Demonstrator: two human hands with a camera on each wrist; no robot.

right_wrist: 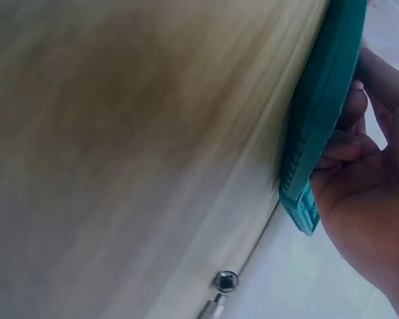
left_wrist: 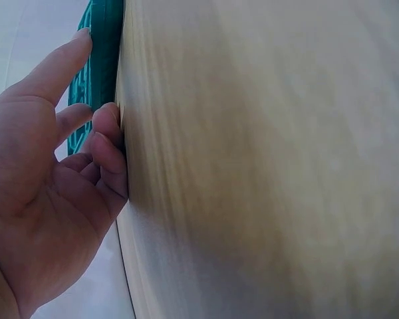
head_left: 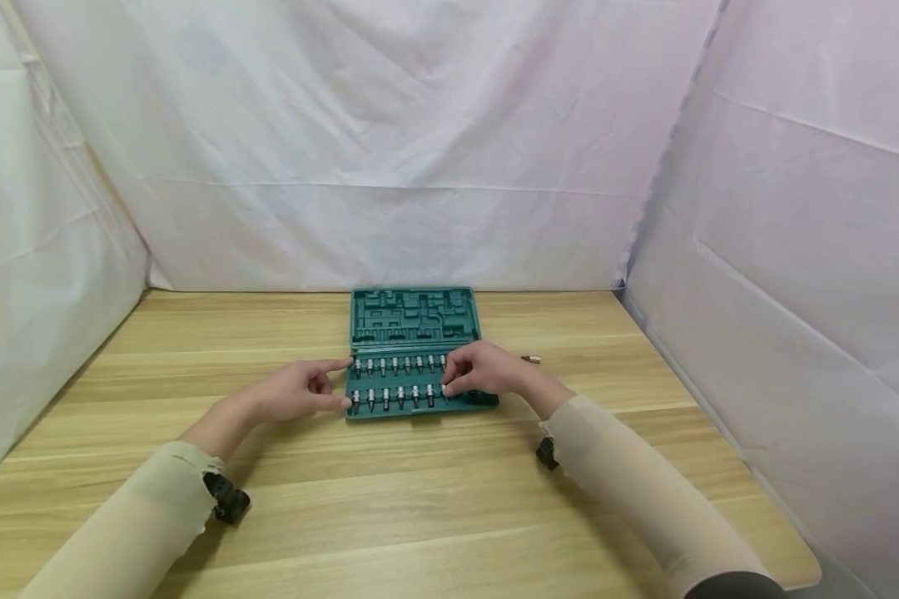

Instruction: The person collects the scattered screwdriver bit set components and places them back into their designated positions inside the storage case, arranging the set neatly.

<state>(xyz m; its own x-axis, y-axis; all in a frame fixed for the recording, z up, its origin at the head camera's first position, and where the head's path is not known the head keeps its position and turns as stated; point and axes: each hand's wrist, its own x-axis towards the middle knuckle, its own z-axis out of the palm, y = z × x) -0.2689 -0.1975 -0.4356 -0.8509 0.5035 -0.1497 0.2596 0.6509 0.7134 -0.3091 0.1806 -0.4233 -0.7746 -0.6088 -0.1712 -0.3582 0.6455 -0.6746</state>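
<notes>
A green plastic case (head_left: 419, 412) lies unfolded on the table, its molded lid (head_left: 415, 314) at the back. Two rows of bit sockets (head_left: 385, 398), with silver tops and dark tips, fill its near half. At the case's left edge, my left hand (head_left: 292, 393) touches the rim with a straight index finger and thumb, while the other fingers curl inward. My right hand (head_left: 487, 368) reaches over the right part and pinches a bit socket (head_left: 444, 389) in the front row. In the right wrist view the case wall (right_wrist: 322, 100) hides the fingertips and that socket.
A loose bit socket (head_left: 530, 359) lies on the wooden table (head_left: 389, 516) to the right of the case, partly behind the right wrist. White cloth (head_left: 389, 150) hangs at the back and both sides. Wrist cameras (head_left: 228, 499) sit under both sleeves.
</notes>
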